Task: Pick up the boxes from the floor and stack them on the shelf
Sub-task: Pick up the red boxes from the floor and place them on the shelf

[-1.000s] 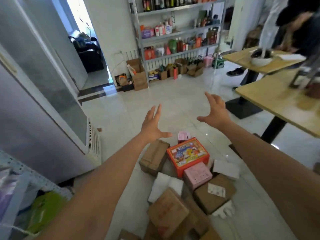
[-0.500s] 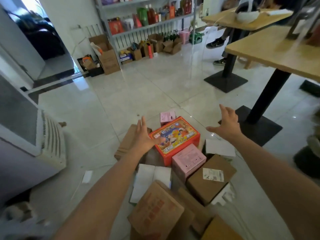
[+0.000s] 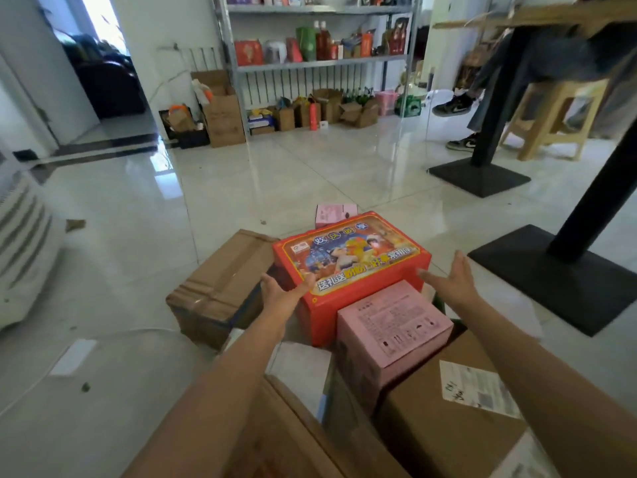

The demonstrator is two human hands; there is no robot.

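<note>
A pile of boxes lies on the floor in front of me. A red box with a cartoon picture (image 3: 351, 260) sits on top in the middle. My left hand (image 3: 279, 291) is at its left front corner, thumb on the top edge, fingers spread. My right hand (image 3: 451, 281) is open beside its right side, palm facing the box, a small gap between them. A pink box (image 3: 393, 326) leans against the red box's near side. A brown carton (image 3: 224, 284) lies to the left, and another brown carton with a label (image 3: 448, 419) lies near right. The metal shelf (image 3: 317, 63) stands at the far wall.
Two black table bases (image 3: 479, 174) (image 3: 565, 270) stand on the right. A white appliance (image 3: 24, 250) sits at the left edge. A person's shoes (image 3: 462, 143) and a wooden stool (image 3: 551, 122) are at the far right. Open cartons line the floor under the shelf.
My view dropped closer to the floor. Both hands came down from above the pile to the two sides of the red box, the left one reaching its corner.
</note>
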